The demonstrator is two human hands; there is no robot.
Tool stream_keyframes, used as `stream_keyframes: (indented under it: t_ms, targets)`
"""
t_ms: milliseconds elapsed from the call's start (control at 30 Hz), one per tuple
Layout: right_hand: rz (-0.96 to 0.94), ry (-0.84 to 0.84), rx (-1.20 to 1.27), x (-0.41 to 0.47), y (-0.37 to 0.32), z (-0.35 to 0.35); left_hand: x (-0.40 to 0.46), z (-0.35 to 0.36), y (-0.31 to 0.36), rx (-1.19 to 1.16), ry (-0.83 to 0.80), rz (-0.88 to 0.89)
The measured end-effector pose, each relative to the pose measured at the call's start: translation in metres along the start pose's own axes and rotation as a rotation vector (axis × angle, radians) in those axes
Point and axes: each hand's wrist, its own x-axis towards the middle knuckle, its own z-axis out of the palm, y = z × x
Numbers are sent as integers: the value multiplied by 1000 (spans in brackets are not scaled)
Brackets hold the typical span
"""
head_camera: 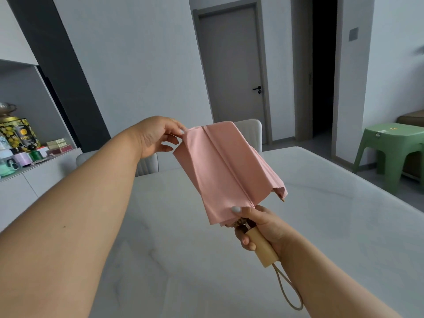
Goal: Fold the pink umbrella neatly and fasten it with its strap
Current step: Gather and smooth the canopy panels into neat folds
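A white marble-look table (321,226) fills the lower part of the view, with two pale chairs (250,127) at its far edge. On the left, a counter (46,171) carries tins (20,134), small boxes (58,144) and bottles. A grey closed door (231,65) stands in the back wall, and a green plastic stool (392,145) is on the right.

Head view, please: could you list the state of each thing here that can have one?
Pink fabric umbrella: collapsed, canopy loose, held above the table, not strapped.
Pale wooden handle: gripped by the right hand.
Left hand: pinching the canopy's top edge.
Beige cord loop: hanging free.
Grey door: closed.
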Motion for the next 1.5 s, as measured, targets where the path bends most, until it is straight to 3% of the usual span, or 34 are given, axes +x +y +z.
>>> stream_keyframes:
  t_ms: [367, 500, 700, 933, 1167, 1300, 1433, 1500]
  targets:
    - [32, -44, -43, 0, 3, 3, -3, -15, 5, 164, -147, -36]
    - [32, -22, -43, 0, 2, 5, -9, -3, 8, 129, -29, -22]
    - [-3, 90, 37, 0, -1, 4, -38, 47, -13, -75, 398, 78]
    - [-55, 184, 131, 3, 0, 1, -92, 132, -72, -64, 215, -27]
    - [-18, 244, 135, 2, 0, 4, -104, 176, -90, -198, 345, -64]
    - [-13, 245, 102, 1, 1, 4, -105, 180, -89, -220, 312, -83]
    - [-41, 275, 85, 2, -1, 4, -100, 159, -78, -95, 166, -116]
    - [-48, 270, 89, 2, -3, 5, -85, 140, -65, -34, 246, -108]
